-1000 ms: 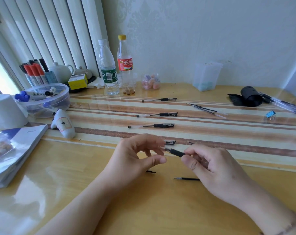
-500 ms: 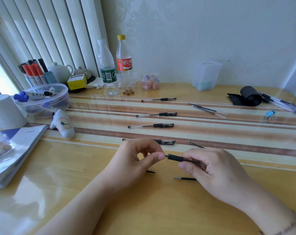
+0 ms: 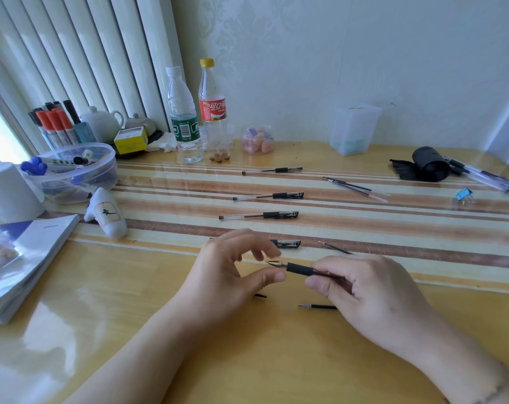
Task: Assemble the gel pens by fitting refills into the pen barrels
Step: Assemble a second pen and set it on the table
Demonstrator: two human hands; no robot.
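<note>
My right hand [image 3: 372,290] grips a gel pen [image 3: 301,269] with a black grip sleeve, its metal tip pointing left. My left hand [image 3: 227,275] hovers at that tip with thumb and forefinger apart, holding nothing. A loose refill [image 3: 317,306] and a small black piece [image 3: 260,295] lie on the table below the hands. Another thin refill [image 3: 335,248] lies behind my right hand. Three capped pens [image 3: 259,215] lie in a row on the striped mat [image 3: 393,228], and a fourth pen [image 3: 286,243] is partly hidden behind my left fingers.
More refills [image 3: 355,186] lie mid-right, and a bundle of pens [image 3: 480,174] beside a black roll [image 3: 431,164] at far right. A blue clip [image 3: 464,194], two bottles [image 3: 184,118], a marker bowl [image 3: 72,170], a white figurine [image 3: 106,214] and a booklet [image 3: 22,258] stand around.
My left fingers pinched the pen's front end half a second ago and have now let go, so the metal tip shows. The right hand has kept its hold and shifted slightly.
</note>
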